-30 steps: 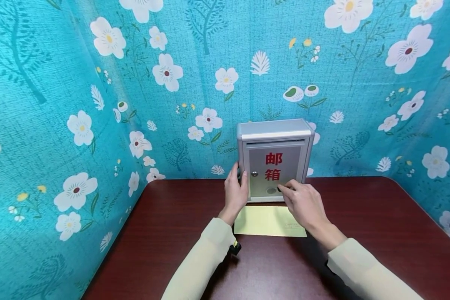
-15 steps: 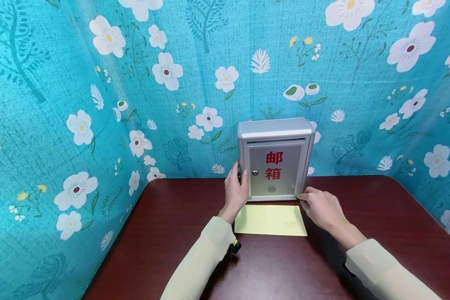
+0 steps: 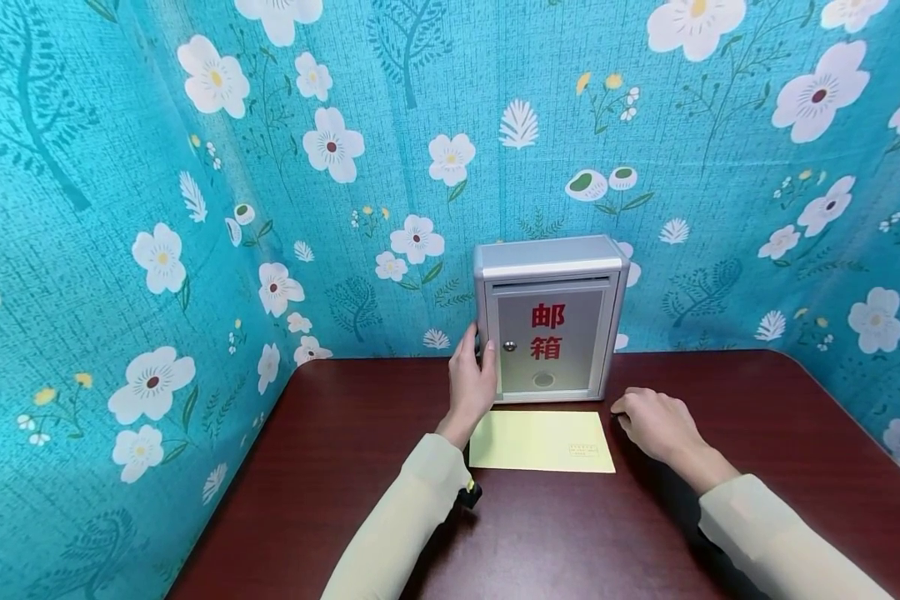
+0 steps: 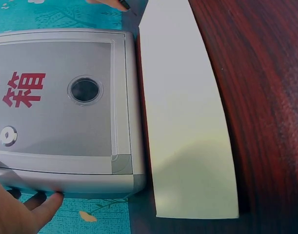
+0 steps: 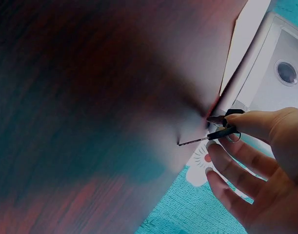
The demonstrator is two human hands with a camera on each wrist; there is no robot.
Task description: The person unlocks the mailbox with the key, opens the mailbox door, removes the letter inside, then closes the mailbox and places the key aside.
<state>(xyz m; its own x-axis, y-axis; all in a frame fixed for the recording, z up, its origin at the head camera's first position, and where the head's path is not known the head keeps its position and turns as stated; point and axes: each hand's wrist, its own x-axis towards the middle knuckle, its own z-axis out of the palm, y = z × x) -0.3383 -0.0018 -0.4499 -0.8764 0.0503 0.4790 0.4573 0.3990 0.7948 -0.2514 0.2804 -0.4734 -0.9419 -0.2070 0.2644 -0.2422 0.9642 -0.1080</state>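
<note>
A silver mailbox (image 3: 587, 333) with red characters stands upright at the back of the table; its door looks closed. My left hand (image 3: 474, 385) rests along its left side, thumb at the front edge and fingers against the side. Low over the tabletop, beyond the mailbox's lower right corner, my right hand (image 3: 662, 427) pinches a ring of black-headed keys (image 5: 222, 132). Two key blades show in the right wrist view. A round lock (image 3: 510, 346) sits on the door's left. The yellow envelope (image 3: 536, 442) lies flat before the mailbox.
The dark red-brown table (image 3: 555, 533) has rounded back corners. Blue flowered cloth (image 3: 390, 167) hangs behind it and along both sides, close behind the mailbox. A small round window (image 4: 85, 90) is set low in the mailbox door.
With the keys, my right hand has moved right and down from the mailbox's lower front, past its lower right corner. My left hand, the mailbox and the envelope have stayed put.
</note>
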